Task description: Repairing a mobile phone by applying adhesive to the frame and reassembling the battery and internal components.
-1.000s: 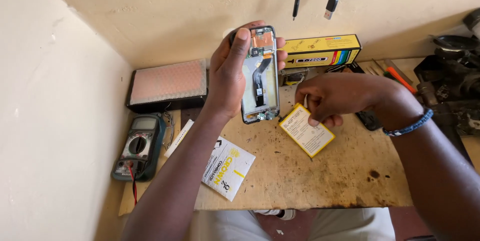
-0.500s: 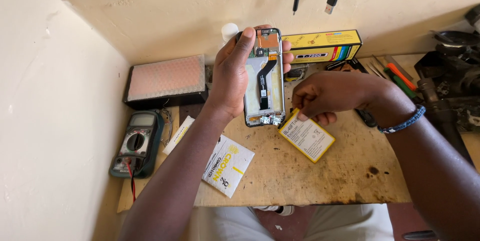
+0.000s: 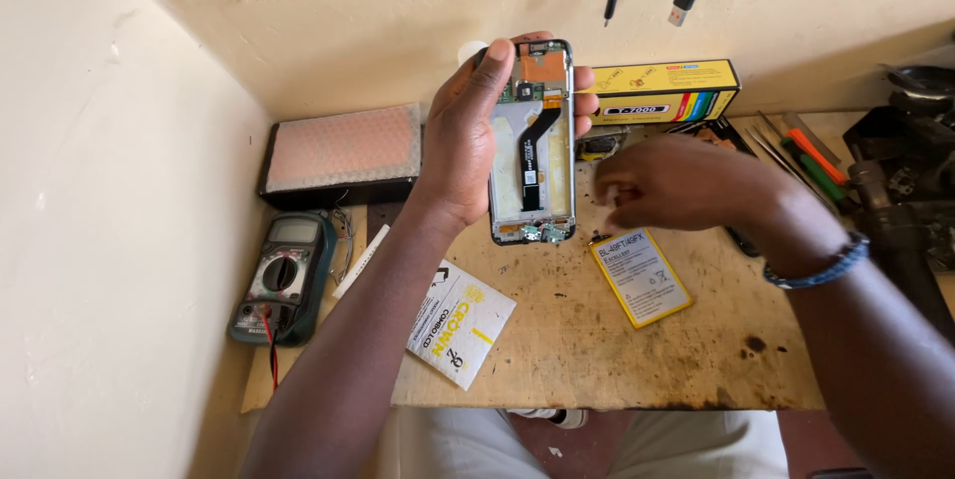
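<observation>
A stained wooden bench [image 3: 597, 360] is carrying a yellow-edged battery [image 3: 642, 277], a white packet [image 3: 460, 323], a green meter [image 3: 281, 278], a flat pink-topped box [image 3: 343, 153], a yellow carton [image 3: 665, 91] and screwdrivers [image 3: 811, 156] lying at its right.

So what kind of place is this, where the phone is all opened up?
Probably a small phone repair bench. The left hand holds an opened phone with its insides showing, a battery lies on the worn table, and a multimeter and screwdrivers sit nearby.
</observation>
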